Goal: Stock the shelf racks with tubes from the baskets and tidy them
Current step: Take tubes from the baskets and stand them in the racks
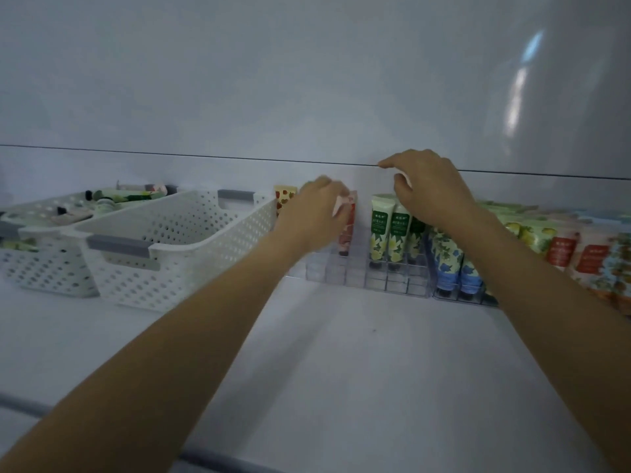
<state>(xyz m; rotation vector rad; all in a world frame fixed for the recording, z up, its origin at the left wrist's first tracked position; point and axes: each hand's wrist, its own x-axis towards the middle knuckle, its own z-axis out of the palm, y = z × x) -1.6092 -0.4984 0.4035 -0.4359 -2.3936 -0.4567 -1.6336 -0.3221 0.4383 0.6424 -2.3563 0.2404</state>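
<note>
Beside two baskets [191, 247], the left hand [314, 216] pinches one red tube [346, 230]; the right hand [430, 189] curls over three green tubes [379, 230], hold unclear.

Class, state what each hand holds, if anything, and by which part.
The left hand pinches a red tube by its top end. Whether the right hand holds anything cannot be told.

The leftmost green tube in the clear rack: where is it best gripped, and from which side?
Pinch its flat crimped top end from above. The green tube stands cap-down in the clear rack, a neighbour close on its right, so only the top is free.
</note>
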